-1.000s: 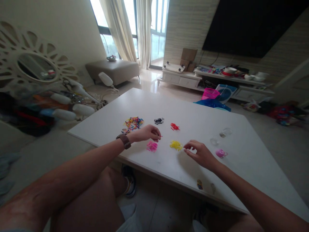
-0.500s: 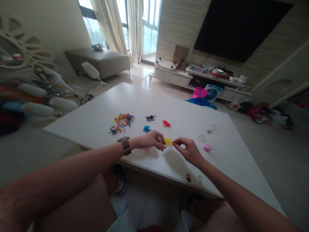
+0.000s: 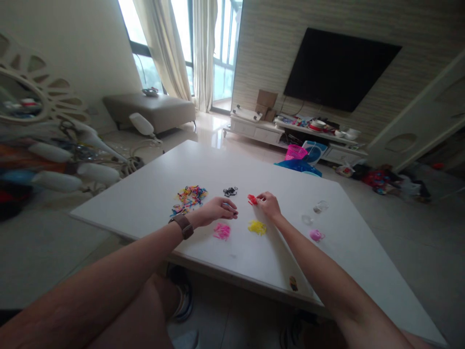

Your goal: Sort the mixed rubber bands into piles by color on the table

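My right hand (image 3: 269, 204) reaches to the small red pile (image 3: 251, 199) of what look like rubber bands, thumb and fingertips pinched at its right edge. My left hand (image 3: 220, 209), with a brown watch on the wrist, hovers over the table with loosely bent fingers and a gap at the thumb. It covers most of the spot where the blue pile lay. A yellow pile (image 3: 257, 227) lies below my right hand and a pink pile (image 3: 222, 231) below my left. Behind my left hand sit a black pile (image 3: 230, 192) and a larger mixed-colour pile (image 3: 192, 195).
On the white table (image 3: 218, 165), to the right, are a clear container (image 3: 320, 207), a clear round piece (image 3: 307, 219) and a pink item (image 3: 317, 235). A small yellow-and-dark figure (image 3: 293, 283) lies by the near edge. Lamp arms with white shades (image 3: 98, 173) stand beyond the left edge.
My right hand has left the yellow pile and moved away from me to the red one. My left hand has drawn left off the yellow pile. The view has tilted up.
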Demonstrator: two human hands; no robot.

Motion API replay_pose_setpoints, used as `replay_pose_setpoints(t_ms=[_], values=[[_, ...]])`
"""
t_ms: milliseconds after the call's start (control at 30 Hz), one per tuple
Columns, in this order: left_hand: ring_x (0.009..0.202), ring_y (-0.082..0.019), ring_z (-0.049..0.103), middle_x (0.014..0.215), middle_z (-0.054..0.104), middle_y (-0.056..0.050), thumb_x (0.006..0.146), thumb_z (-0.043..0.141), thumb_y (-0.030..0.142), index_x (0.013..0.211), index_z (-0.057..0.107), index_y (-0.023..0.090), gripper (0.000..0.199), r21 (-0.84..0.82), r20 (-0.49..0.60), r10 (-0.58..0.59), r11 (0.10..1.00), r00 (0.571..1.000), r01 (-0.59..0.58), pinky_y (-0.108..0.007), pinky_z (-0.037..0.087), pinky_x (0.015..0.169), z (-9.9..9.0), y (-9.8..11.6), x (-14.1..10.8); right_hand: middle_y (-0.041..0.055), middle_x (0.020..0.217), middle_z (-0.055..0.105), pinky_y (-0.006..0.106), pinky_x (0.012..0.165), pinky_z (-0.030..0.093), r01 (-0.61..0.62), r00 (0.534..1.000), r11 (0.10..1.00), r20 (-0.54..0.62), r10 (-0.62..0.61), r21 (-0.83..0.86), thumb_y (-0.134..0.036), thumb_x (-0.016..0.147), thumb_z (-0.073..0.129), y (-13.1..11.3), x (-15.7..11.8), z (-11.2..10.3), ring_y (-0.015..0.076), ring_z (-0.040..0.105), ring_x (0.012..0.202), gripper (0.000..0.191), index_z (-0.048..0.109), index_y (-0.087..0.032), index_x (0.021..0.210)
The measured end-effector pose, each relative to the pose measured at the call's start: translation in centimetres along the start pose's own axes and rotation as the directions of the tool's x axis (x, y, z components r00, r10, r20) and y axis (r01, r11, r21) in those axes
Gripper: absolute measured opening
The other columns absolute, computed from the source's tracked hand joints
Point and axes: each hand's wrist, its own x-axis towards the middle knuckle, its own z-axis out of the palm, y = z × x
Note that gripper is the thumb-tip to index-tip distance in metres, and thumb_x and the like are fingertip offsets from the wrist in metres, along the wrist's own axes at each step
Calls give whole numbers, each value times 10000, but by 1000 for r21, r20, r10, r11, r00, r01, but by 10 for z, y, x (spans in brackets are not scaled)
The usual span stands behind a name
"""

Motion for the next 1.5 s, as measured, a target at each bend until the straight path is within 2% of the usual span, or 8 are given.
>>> replay_pose_setpoints(t_ms=[167,333,500,733,900,1100,1233,1500], values=[[840,-183,711,899,743,-133,627,850,157,825,663,98,279,-35,14,-1,999,1000,1,-345,544,875,-10,6,-7,71,870,635,334,805,458,26,995,999,-101,-23,26,-339,836,585,8,1,6,198,566,825,212,714,-175,870],[869,-183,703,921,743,-124,664,818,157,847,665,108,243,-3,-39,1,1000,999,-1,-348,547,868,-18,1,-1,62,900,653,330,735,503,149,956,960,-281,-80,236,-315,915,512,-24,-21,5,193,596,812,194,662,-191,919],[886,-186,694,911,742,-114,690,785,160,880,660,114,232,71,-69,11,997,998,-6,-333,544,832,-11,-5,5,49,897,672,401,833,512,415,907,841,-225,-355,348,-236,895,586,-61,-50,15,213,618,874,111,676,-244,959],[788,-152,677,856,733,-72,709,764,183,927,666,128,245,165,-61,-24,986,998,33,-293,535,769,3,-3,9,57,958,674,375,795,521,449,873,751,-57,-485,485,-215,907,593,-62,-58,14,208,612,893,251,675,-275,1136],[815,-159,687,857,736,-74,718,734,133,930,670,130,222,64,-48,-83,994,995,86,-322,537,833,2,-4,17,53,904,667,373,771,518,446,879,769,-62,-473,457,-206,919,577,-61,-56,10,208,605,864,173,704,-268,1018],[773,-149,674,874,723,-116,774,675,181,825,712,95,107,-50,-44,-143,989,989,140,-287,527,805,0,-7,21,42,852,668,354,716,523,317,946,786,-122,-299,531,-232,898,615,-62,-52,7,194,610,804,103,713,-250,926],[734,-115,623,886,713,-96,757,752,274,839,713,104,192,-21,-25,-73,997,997,72,-254,504,747,8,-7,20,40,845,667,334,672,512,286,956,787,-106,-274,547,-237,891,624,-62,-51,9,191,606,806,107,723,-248,927],[715,-120,620,782,701,-77,656,845,257,825,700,92,278,43,-266,34,999,963,-24,-263,497,722,-10,-8,43,31,861,646,321,683,500,237,970,826,-172,-172,511,-234,864,643,-61,-49,12,178,598,787,178,669,-229,1040]])
